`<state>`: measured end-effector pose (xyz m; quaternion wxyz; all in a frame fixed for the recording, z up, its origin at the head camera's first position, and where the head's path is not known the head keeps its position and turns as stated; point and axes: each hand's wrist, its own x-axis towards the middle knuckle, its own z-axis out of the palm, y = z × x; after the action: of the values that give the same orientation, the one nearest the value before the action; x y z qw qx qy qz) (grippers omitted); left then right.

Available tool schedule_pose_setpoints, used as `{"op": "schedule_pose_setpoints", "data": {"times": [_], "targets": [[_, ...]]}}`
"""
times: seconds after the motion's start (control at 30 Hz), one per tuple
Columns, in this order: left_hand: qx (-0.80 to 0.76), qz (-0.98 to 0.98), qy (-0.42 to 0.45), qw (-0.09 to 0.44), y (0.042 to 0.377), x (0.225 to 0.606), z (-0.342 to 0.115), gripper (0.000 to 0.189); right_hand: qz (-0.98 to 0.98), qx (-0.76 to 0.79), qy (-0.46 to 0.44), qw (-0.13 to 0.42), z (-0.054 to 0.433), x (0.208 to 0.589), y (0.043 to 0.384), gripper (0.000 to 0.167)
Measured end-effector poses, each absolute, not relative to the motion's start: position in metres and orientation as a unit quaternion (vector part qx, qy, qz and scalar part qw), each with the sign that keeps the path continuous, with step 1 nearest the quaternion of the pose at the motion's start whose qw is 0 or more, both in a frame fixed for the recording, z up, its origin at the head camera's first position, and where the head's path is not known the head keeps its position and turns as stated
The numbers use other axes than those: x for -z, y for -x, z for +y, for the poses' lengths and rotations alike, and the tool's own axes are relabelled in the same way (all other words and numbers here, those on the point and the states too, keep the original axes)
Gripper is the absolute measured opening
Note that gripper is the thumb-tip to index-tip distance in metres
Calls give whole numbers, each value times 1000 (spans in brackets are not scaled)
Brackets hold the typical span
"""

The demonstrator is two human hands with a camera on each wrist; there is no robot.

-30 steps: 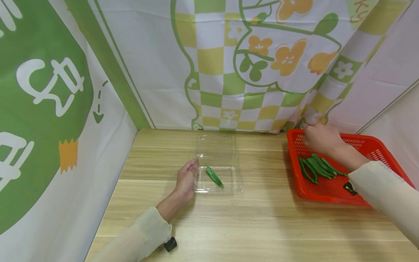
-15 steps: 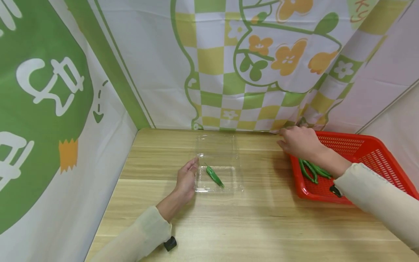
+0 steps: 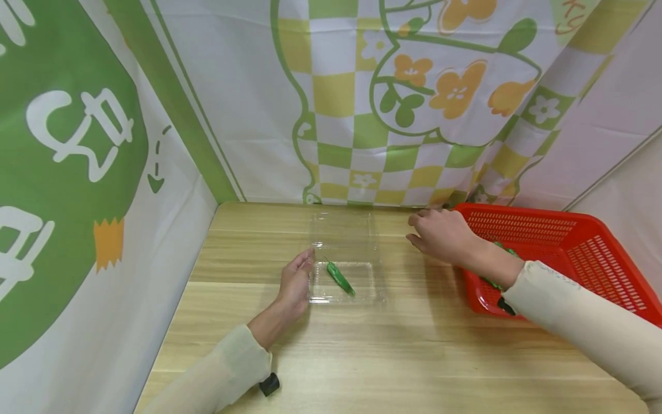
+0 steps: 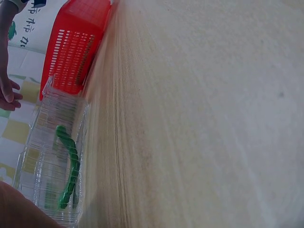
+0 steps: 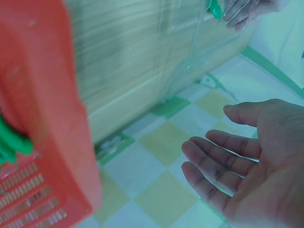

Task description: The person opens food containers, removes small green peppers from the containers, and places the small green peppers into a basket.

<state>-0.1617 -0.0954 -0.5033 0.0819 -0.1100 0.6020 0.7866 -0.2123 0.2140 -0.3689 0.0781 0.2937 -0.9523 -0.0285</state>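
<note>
On the table a clear plastic clamshell box [image 3: 341,230] lies with its lid folded back, and one green chili pepper [image 3: 339,279] rests in its near half. My left hand [image 3: 296,284] touches the box's left side with extended fingers; the right wrist view shows these fingers [image 5: 240,13] against the clear plastic. Over the table, between box and basket, my right hand [image 3: 442,233] hangs in the air. Its fingers are relaxed and slightly bent, with nothing in them, as the right wrist view shows. Several green chili peppers [image 5: 14,142] lie in the red basket [image 5: 78,137], mostly hidden by my right forearm in the head view.
The red slotted basket [image 3: 595,236] stands at the right of the wooden table [image 3: 372,356]. Behind the table hangs a patterned cloth [image 3: 372,138], its lower edge meeting the tabletop. A green and white cloth wall [image 3: 77,201] borders the left.
My right hand has moved left from above the basket, out past its left rim toward the box. My left hand, the box and the pepper in it stay in place.
</note>
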Motion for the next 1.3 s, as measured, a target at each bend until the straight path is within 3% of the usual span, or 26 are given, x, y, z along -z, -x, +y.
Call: {"op": "schedule_pose_setpoints", "data": {"times": [0.53, 1.03, 1.3], "targets": [[-785, 604, 114, 77, 162, 504, -93, 49, -942, 29, -330, 56, 170, 397, 199, 25], [-780, 609, 119, 88, 158, 501, -94, 49, -939, 19, -342, -12, 134, 419, 197, 23], [-777, 611, 118, 90, 159, 502, -94, 49, -929, 0, -369, -20, 120, 431, 196, 21]]}}
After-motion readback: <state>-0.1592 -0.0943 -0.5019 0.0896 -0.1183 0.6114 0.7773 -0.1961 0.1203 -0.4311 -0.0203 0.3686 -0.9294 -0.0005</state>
